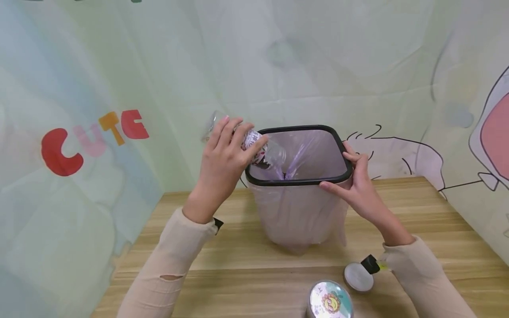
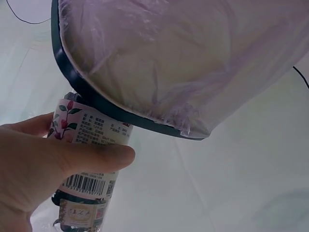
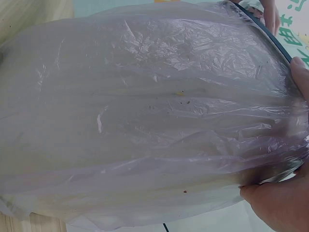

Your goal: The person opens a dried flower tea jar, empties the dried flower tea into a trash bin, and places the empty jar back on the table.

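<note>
My left hand (image 1: 222, 165) grips a clear plastic jar (image 1: 275, 152) with a printed floral label. The jar is tilted, its mouth end pointing down over the left rim of the trash bin (image 1: 294, 182). Dark matter shows inside it; in the left wrist view the label (image 2: 91, 125) and a barcode face the camera. A black rim ring holds a thin purple trash bag (image 1: 302, 212) on the bin. With thumb and fingers apart, my right hand (image 1: 359, 185) grips the bin's right rim. The right wrist view shows the crinkled bag (image 3: 145, 111) covering the bin's side.
On the wooden table (image 1: 222, 282), near the front, lie a round container (image 1: 331, 302) with a sunflower picture on top and a small round whitish lid (image 1: 358, 278). A printed curtain (image 1: 179, 66) hangs behind and beside the table.
</note>
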Demonstrator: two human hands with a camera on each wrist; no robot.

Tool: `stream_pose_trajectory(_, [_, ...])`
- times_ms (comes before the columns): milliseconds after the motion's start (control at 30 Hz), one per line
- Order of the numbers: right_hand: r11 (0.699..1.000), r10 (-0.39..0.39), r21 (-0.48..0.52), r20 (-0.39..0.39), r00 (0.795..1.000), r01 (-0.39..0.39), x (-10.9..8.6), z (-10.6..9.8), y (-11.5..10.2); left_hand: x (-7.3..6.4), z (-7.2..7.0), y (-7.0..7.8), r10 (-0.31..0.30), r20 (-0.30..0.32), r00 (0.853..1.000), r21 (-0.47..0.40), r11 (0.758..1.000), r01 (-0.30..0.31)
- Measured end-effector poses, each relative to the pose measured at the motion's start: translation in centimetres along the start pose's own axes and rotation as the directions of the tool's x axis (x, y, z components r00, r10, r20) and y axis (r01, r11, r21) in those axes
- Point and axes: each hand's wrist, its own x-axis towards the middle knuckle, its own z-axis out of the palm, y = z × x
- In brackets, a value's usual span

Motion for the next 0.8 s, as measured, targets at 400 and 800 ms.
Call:
stream_pose_trajectory(400, [0.999, -0.009, 0.036, -0.002, 1.000, 0.009, -0.04, 0.03, 0.12, 0.53, -0.30, -0.12, 0.000, 0.061, 0.998, -0.031, 1.000, 0.002])
stream_pose_trajectory(800, [0.999, -0.018, 0.039, 0.002, 1.000, 0.018, 0.01, 0.04, 0.14, 0.72, -0.32, -0.23, 0.010, 0.056, 0.998, -0.043, 0.999, -0.008])
